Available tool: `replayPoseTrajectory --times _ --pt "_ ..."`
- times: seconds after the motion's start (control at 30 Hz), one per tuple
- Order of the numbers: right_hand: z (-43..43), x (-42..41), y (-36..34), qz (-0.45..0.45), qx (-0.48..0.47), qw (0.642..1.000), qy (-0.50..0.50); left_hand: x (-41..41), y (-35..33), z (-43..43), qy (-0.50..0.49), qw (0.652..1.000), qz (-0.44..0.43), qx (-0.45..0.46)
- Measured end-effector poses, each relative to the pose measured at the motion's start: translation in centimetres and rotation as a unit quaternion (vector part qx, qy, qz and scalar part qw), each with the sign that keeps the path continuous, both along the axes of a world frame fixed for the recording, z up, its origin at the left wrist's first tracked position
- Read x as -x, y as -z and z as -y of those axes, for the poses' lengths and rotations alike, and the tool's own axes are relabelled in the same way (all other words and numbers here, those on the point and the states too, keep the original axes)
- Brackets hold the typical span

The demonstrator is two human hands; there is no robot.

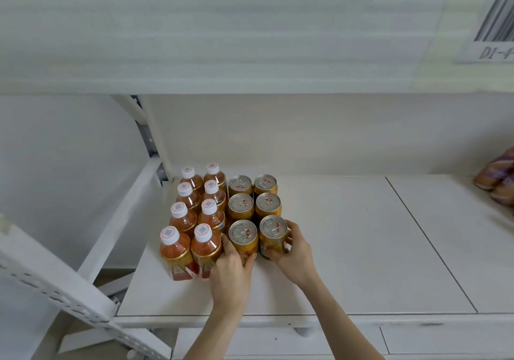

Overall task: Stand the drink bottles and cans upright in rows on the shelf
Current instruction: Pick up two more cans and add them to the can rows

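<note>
Both hands hold the two front cans on the shelf (347,248).
The left hand (232,270) wraps the front-left can (242,236), the right hand (292,254) the front-right can (274,233); both cans stand upright at 12 o'clock from the wrists, just beside the bottles (194,220) at 9 o'clock.

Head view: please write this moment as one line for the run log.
left hand: grips front left can | right hand: grips front right can | bottles: upright, two rows | shelf: right side free
</note>
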State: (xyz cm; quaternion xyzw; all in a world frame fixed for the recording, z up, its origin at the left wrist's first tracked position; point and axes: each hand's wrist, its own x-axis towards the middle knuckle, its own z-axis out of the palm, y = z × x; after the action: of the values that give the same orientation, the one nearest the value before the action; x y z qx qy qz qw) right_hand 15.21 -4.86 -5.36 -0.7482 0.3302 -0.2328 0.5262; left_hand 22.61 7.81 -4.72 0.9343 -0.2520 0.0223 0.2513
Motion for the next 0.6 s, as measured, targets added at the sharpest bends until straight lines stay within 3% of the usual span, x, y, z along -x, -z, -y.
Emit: replayPoseTrajectory --times 0.6 --pt "0.29 -0.23 0.86 -0.013 0.0 1.0 -0.01 0.1 0.44 0.26 0.018 1.0 -0.001 -0.022"
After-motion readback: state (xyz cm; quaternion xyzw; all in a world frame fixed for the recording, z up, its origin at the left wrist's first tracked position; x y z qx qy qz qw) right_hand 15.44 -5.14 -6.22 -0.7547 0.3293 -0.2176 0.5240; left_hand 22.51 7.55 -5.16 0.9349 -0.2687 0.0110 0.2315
